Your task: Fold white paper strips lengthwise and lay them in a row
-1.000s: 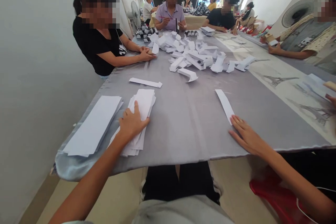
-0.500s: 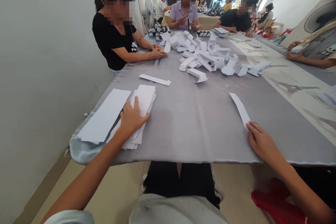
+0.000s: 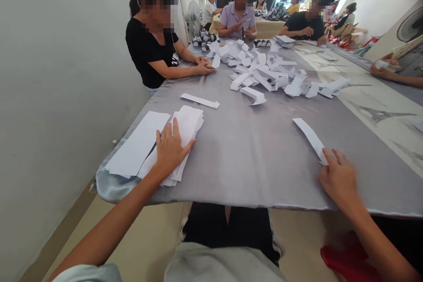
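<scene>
Flat white paper pile (image 3: 137, 143) on grey tablecloth (image 3: 251, 180), just left of stack of paper strips (image 3: 187, 128); left hand (image 3: 171, 150) open on stack, fingers spread, pressing down, no pinch. Right hand (image 3: 339, 180) spread, little blurred, fingertips touching end of single paper strip (image 3: 309, 139), no pinch

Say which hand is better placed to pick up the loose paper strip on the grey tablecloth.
Probably the right hand: its fingertips are at the near end of the loose paper strip, while the left hand lies on the stack of paper sheets.
</scene>
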Demonstrator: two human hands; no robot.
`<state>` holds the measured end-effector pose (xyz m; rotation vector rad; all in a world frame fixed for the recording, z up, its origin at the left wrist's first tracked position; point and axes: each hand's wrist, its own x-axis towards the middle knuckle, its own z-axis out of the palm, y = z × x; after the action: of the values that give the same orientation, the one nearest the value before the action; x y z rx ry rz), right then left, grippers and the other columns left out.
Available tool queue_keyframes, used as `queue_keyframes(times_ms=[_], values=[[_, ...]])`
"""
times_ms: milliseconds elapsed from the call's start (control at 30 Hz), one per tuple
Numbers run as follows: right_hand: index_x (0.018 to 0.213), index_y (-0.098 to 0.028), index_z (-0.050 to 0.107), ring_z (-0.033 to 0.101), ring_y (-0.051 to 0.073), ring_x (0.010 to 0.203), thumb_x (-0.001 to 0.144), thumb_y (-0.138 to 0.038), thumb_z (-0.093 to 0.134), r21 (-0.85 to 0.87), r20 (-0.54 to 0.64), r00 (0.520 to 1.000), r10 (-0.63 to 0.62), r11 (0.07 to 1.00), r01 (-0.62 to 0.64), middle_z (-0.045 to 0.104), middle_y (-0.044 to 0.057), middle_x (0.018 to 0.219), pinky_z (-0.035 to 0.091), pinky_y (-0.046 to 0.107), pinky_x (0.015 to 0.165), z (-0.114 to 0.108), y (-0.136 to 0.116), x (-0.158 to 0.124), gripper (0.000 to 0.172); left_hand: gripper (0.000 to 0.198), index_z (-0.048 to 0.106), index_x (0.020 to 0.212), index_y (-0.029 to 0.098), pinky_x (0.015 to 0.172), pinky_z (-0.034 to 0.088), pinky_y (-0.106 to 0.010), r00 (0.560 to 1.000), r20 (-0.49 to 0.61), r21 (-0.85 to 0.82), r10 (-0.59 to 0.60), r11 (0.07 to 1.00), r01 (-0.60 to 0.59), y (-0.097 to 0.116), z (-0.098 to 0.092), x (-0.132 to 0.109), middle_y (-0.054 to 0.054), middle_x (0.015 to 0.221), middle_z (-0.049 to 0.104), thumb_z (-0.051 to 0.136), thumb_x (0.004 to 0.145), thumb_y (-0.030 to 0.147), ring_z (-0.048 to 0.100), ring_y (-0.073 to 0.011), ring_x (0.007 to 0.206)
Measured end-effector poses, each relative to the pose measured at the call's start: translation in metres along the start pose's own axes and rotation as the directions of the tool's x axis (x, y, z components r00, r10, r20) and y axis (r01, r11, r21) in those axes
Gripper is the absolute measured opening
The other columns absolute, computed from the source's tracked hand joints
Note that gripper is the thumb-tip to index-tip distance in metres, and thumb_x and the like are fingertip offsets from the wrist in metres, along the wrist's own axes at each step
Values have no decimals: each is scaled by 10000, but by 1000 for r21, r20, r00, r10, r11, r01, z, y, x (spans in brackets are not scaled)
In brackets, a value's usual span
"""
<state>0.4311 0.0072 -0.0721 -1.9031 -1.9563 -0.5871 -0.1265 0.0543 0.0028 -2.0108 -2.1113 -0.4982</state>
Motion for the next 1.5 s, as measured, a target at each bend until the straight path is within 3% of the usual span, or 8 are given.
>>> queue_keyframes(times_ms=[300,533,633,733,833,1100,1233,1500], values=[[1468,-157,619,576,390,1371,947,-145,419,218,-28,999,20,976,-13,569,213,1512,501,611,1092,-7,-55,31,559,769,177,1673,33,1213,348,-621,998,-9,-157,-63,986,60,3,-20,4,-283,1554,516,399,1037,405,497,-407,1451],[1408,-213,684,609,375,1350,986,-266,477,570,-65,997,39,821,5,653,189,1431,471,621,1155,-27,-117,71,473,554,450,1536,113,1157,450,-487,997,-83,-291,-11,957,-14,22,-51,16,-188,1478,596,432,1019,311,553,-333,1383],[1337,-203,707,708,350,1200,1015,-403,561,781,71,997,6,622,-59,741,174,1286,553,585,1073,-48,-147,94,406,415,577,1392,164,1132,474,-460,986,-163,-399,47,910,-109,51,-61,25,-136,1377,668,499,1006,293,616,-303,1285],[1327,-215,672,764,302,1068,1004,-540,649,938,263,959,-105,261,-228,760,148,1238,626,526,958,-78,-184,122,459,373,633,1305,183,1095,505,-451,956,-291,-504,43,842,-191,92,-66,36,-128,1315,684,641,943,273,629,-299,1253],[1342,-243,635,776,267,979,969,-609,690,969,246,949,-198,38,-243,764,120,1192,660,457,838,-105,-218,154,526,435,664,1276,179,1082,519,-466,920,-390,-590,33,758,-277,135,-68,48,-141,1286,662,770,873,302,645,-302,1213],[1080,-239,700,695,220,852,953,-512,729,987,-114,992,54,117,107,708,42,909,600,357,711,-110,-233,235,303,528,623,1403,262,988,580,-399,916,-395,-838,68,381,-390,169,-73,89,-144,1451,576,763,920,424,591,-302,1345],[1326,-292,613,674,233,951,1029,-489,597,972,-207,965,161,147,183,701,76,1155,587,385,778,-103,-231,250,357,414,591,1409,248,1045,558,-398,922,-385,-904,-45,222,-367,169,-68,117,-141,1419,633,618,1012,362,632,-261,1315],[1577,-337,302,611,337,1266,1080,-600,439,931,-300,935,188,271,245,526,134,1493,553,509,976,-101,-264,240,579,420,516,1435,275,924,571,-362,930,-352,-929,-107,157,-334,188,-53,139,-99,1163,689,493,1072,486,707,-227,1107]])
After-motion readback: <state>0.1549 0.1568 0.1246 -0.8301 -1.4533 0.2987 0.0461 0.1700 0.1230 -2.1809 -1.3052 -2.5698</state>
